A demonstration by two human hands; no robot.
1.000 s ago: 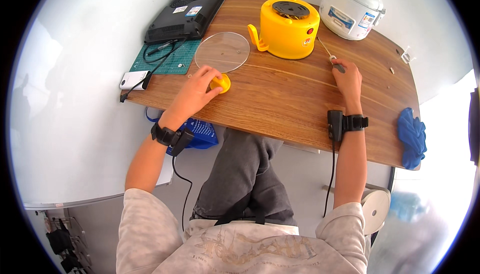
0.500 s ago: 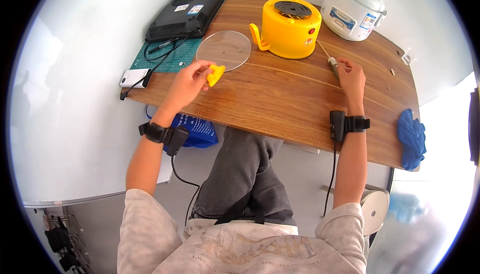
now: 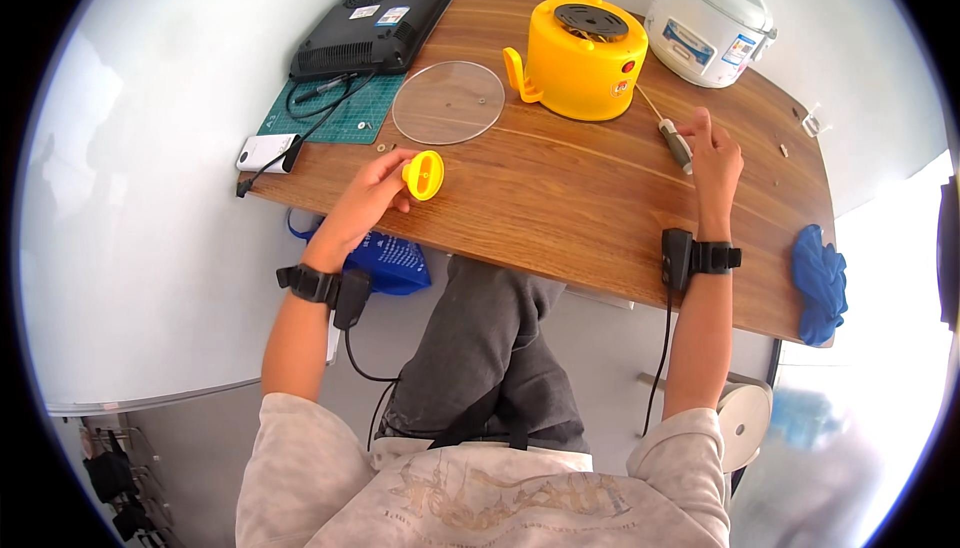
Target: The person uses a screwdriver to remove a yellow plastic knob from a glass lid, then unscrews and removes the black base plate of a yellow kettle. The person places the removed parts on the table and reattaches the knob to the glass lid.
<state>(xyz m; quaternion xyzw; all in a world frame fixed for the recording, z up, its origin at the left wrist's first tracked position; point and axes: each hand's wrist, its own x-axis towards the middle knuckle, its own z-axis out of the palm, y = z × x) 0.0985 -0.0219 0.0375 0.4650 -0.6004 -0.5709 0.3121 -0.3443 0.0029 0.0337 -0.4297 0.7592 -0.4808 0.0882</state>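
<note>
A yellow lid knob point(image 3: 425, 176) is gripped between thumb and fingers of my left hand point(image 3: 378, 190), its round slotted underside tilted up, above the table's near left part. My right hand point(image 3: 714, 156) is just right of a screwdriver point(image 3: 675, 144) lying on the table, index finger stretched out and the other fingers partly bent. The thumb is close by the handle; whether it touches cannot be told. The screwdriver's shaft points at the yellow electric pot point(image 3: 585, 73), which stands upside down with its black base up. A round clear glass lid point(image 3: 448, 113) lies left of it.
A black appliance point(image 3: 365, 43) rests at the back left by a green cutting mat point(image 3: 335, 116), a black cable and a white device point(image 3: 266, 153). A white rice cooker point(image 3: 708, 23) stands back right. Small parts point(image 3: 784, 150) and a blue cloth point(image 3: 820, 283) lie on the right.
My left hand has turned the knob so its underside shows, and moved slightly toward me. My right hand's fingers have come off the screwdriver handle, which now lies more in view.
</note>
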